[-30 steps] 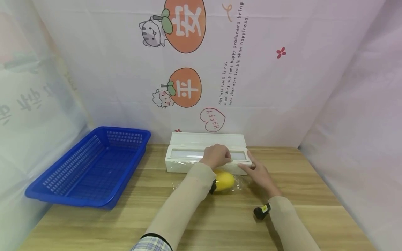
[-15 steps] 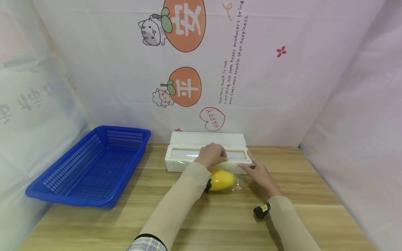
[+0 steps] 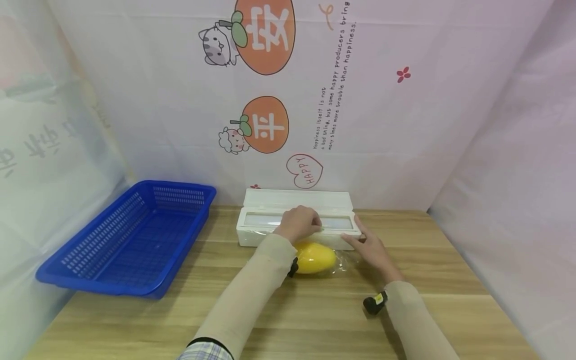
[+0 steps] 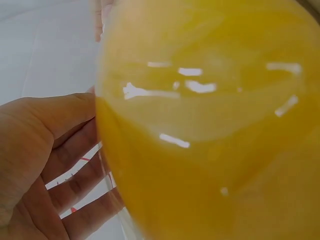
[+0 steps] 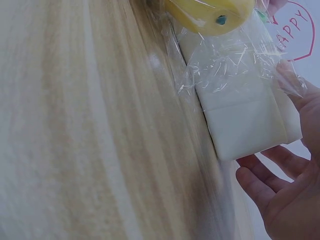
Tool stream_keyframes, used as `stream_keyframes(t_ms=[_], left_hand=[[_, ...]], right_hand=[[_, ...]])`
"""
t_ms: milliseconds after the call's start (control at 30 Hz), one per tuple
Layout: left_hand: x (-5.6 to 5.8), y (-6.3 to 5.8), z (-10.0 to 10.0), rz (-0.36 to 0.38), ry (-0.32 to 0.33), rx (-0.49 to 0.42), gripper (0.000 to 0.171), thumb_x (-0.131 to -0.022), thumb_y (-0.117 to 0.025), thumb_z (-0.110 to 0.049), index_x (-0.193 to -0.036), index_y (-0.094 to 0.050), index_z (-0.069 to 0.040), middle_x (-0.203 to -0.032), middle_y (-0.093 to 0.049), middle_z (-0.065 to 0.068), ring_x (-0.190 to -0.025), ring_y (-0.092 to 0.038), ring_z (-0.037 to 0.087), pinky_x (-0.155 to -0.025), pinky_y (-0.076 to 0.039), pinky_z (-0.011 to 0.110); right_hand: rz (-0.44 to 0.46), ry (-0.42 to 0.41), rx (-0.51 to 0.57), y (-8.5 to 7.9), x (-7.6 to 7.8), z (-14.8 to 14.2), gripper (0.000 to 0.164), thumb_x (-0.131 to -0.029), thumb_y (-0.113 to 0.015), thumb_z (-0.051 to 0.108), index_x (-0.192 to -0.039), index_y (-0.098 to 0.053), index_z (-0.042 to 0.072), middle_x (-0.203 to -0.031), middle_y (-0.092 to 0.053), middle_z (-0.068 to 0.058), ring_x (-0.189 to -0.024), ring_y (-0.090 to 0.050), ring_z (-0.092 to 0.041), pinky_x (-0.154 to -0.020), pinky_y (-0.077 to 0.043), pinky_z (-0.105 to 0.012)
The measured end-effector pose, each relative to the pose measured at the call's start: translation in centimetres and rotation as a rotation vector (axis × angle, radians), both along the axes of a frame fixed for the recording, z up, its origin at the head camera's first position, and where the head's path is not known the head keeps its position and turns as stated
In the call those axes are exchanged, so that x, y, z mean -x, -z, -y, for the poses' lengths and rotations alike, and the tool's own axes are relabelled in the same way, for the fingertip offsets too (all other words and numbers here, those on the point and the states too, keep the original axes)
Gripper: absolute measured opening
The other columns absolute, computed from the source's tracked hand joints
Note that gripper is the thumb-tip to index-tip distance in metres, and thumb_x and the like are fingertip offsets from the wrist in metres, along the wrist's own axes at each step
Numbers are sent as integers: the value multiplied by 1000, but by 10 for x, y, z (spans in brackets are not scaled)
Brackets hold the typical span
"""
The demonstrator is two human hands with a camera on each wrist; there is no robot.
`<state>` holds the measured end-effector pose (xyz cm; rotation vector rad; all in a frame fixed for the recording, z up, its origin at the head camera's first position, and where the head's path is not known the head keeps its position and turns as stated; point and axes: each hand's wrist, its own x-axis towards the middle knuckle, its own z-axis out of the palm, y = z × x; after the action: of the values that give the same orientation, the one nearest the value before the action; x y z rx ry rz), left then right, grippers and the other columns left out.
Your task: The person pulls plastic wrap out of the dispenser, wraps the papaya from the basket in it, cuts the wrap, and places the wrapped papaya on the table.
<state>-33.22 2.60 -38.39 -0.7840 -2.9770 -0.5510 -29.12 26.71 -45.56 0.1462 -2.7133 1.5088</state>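
Observation:
A long white cling film box (image 3: 252, 238) lies on the table with its lid raised at the back. My left hand (image 3: 299, 222) pinches a small green-tipped slide cutter (image 5: 262, 16) at the box's front edge; the fingers hide most of it. My right hand (image 3: 371, 251) grips the box's right end, thumb at the front and fingers round the end. In front of the box sits a yellow mango-like fruit (image 3: 317, 258), partly behind my left wrist. Clear cling film (image 5: 220, 65) covers the fruit and runs up to the box; the fruit fills much of the left wrist view.
To the left stands a blue plastic basket (image 3: 180, 261) with slotted sides. Box and basket stand on a wood-grain table (image 3: 324, 315). Printed white cloth (image 3: 382, 125) hangs behind the table and along both sides.
My left hand has slid leftwards along the box's front edge with the slide cutter, baring more of the yellow fruit. My right hand stays at the box's right end.

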Motion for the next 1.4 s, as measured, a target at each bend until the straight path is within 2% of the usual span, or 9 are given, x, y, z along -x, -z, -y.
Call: stream_keyframes(t_ms=[333,567,1067,1400], left_hand=[[-2,-1,3,-15,-9,31,12,-94,-73,-31,-101,-78,-23,-97,-73,-12,-91,-65,10,-87,-53,36],[-4,0,8,-58,-30,79,13,-94,-71,-38,-101,-77,-29,-98,-72,-17,-94,-64,9,-87,-50,40],[-4,1,21,-34,-38,16,12,-94,-71,-34,-101,-77,-26,-99,-72,-14,-95,-65,11,-88,-51,40],[-9,0,35,-68,-64,51,11,-94,-71,-36,-101,-77,-29,-100,-72,-17,-96,-64,8,-87,-49,42]], right_hand=[[-3,-4,3,2,1,0,88,-93,-64,56,-160,-13,30,-155,-36,-23,-120,-55,-36,-93,-51,-43],[-18,3,-10,3,2,-1,88,-92,-65,56,-161,-16,28,-156,-35,-22,-119,-56,-36,-91,-52,-44],[-8,13,-17,1,0,1,88,-92,-65,56,-160,-15,32,-148,-44,-25,-116,-57,-34,-91,-51,-42],[8,20,-10,0,-1,1,87,-92,-64,58,-160,-14,34,-154,-36,-24,-122,-54,-37,-99,-48,-49]])
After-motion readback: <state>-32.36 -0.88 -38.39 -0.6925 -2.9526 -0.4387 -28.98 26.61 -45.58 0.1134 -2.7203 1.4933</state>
